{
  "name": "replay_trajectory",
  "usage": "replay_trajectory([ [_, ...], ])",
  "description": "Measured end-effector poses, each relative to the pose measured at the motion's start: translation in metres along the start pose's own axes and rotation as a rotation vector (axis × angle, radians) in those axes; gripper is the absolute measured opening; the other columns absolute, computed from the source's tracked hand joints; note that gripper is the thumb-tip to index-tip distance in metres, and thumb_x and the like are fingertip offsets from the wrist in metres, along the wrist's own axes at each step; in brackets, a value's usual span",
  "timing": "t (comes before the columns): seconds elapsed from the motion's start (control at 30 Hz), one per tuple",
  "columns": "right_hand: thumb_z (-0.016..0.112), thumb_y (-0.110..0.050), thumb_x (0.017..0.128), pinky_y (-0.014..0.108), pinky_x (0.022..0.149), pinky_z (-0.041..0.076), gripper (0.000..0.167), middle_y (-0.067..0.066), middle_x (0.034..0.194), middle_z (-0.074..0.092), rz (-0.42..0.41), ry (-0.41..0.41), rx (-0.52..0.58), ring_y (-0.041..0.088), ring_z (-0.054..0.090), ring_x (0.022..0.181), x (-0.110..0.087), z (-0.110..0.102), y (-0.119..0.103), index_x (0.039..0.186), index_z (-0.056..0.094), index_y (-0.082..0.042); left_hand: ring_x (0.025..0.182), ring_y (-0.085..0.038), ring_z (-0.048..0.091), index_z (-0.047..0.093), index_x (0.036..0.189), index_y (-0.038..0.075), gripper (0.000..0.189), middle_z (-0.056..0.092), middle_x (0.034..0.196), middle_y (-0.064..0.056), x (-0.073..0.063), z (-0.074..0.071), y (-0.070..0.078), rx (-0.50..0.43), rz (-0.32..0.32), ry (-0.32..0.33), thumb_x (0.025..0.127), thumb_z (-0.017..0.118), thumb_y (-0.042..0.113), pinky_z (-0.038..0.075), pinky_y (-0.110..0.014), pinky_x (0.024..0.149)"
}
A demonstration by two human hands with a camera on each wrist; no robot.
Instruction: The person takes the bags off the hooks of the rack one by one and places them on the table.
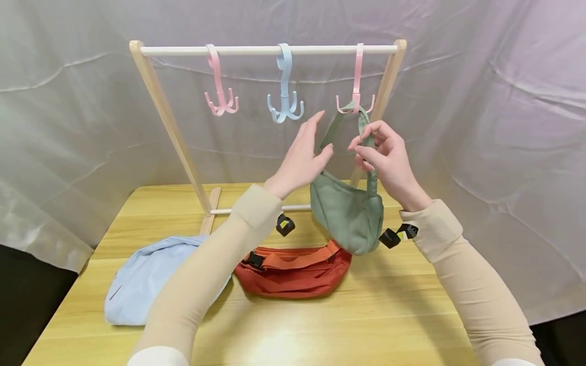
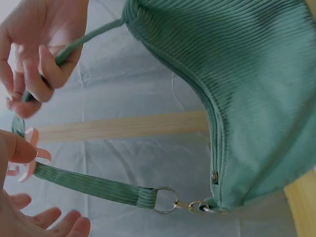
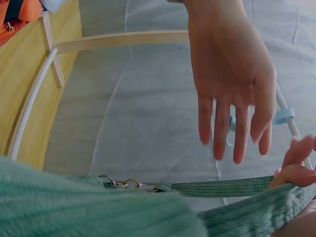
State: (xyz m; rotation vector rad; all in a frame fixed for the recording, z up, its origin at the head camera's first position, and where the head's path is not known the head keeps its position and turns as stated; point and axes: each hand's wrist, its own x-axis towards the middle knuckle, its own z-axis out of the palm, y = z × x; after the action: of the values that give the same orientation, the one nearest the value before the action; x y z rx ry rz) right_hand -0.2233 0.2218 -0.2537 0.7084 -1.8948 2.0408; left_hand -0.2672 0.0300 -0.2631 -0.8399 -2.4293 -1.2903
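Observation:
A green corduroy shoulder bag (image 1: 348, 213) hangs by its strap from the pink hook (image 1: 356, 96) at the right of the rail. The curled fingers of my right hand (image 1: 382, 152) hold the strap's right side, also seen in the left wrist view, where the strap (image 2: 89, 185) passes over the pink hook. My left hand (image 1: 302, 152) is beside the strap's left side with its fingers straight, gripping nothing. In the right wrist view the left hand (image 3: 234, 94) hangs with its fingers apart, and metal rings (image 3: 133, 183) join the strap to the bag.
A white rail (image 1: 252, 51) on a wooden frame (image 1: 167, 122) also carries another pink hook (image 1: 222, 101) and a blue hook (image 1: 285, 101). On the wooden table (image 1: 389, 315) lie a red-orange waist bag (image 1: 293, 284) and a light blue bag (image 1: 142, 279), partly behind my left arm.

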Motion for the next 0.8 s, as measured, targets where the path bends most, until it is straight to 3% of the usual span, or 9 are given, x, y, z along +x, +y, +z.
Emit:
replay_trajectory([
  [0.17, 0.056, 0.011, 0.091, 0.025, 0.043, 0.023, 0.020, 0.002, 0.078, 0.071, -0.050, -0.014, 0.037, 0.017, 0.044, 0.048, 0.001, 0.000, -0.001, 0.094, 0.055, -0.009, 0.155, -0.019, 0.026, 0.013, 0.162, 0.015, 0.077, 0.025, 0.167, -0.010, 0.016, 0.011, -0.001, -0.075, -0.067, -0.058, 0.098, 0.056, 0.021, 0.025, -0.035, 0.126],
  [0.27, 0.056, 0.011, 0.092, 0.025, 0.043, 0.023, 0.020, 0.002, 0.077, 0.071, -0.060, -0.024, 0.059, 0.016, 0.044, 0.047, 0.003, 0.002, 0.001, 0.094, 0.054, -0.009, 0.152, -0.020, 0.032, 0.011, 0.163, 0.019, 0.077, 0.031, 0.165, -0.010, 0.023, 0.015, -0.003, -0.124, -0.096, -0.090, 0.099, 0.055, 0.021, 0.029, -0.036, 0.125],
  [0.37, 0.056, 0.010, 0.092, 0.024, 0.042, 0.026, 0.019, 0.002, 0.077, 0.072, -0.066, -0.020, 0.048, 0.017, 0.045, 0.047, 0.005, 0.002, 0.005, 0.094, 0.053, -0.009, 0.146, -0.022, 0.041, 0.014, 0.162, 0.019, 0.075, 0.040, 0.158, -0.013, 0.026, 0.017, -0.005, -0.171, -0.087, -0.092, 0.098, 0.055, 0.020, 0.034, -0.037, 0.121],
  [0.57, 0.056, 0.008, 0.092, 0.022, 0.043, 0.034, 0.019, 0.004, 0.080, 0.072, -0.057, 0.009, -0.005, 0.015, 0.051, 0.049, 0.009, -0.002, 0.010, 0.095, 0.050, -0.010, 0.118, -0.021, 0.054, 0.023, 0.158, 0.017, 0.069, 0.053, 0.132, -0.012, 0.024, 0.013, -0.009, -0.232, -0.070, -0.017, 0.096, 0.055, 0.015, 0.045, -0.036, 0.105],
  [0.8, 0.053, 0.010, 0.091, 0.023, 0.044, 0.037, 0.025, 0.004, 0.082, 0.072, -0.017, 0.042, -0.052, 0.016, 0.059, 0.052, 0.012, -0.010, 0.015, 0.098, 0.044, -0.012, 0.092, -0.019, 0.056, 0.031, 0.155, 0.019, 0.066, 0.056, 0.113, -0.011, 0.020, 0.002, -0.008, -0.282, -0.032, 0.057, 0.094, 0.056, 0.010, 0.045, -0.024, 0.079],
])
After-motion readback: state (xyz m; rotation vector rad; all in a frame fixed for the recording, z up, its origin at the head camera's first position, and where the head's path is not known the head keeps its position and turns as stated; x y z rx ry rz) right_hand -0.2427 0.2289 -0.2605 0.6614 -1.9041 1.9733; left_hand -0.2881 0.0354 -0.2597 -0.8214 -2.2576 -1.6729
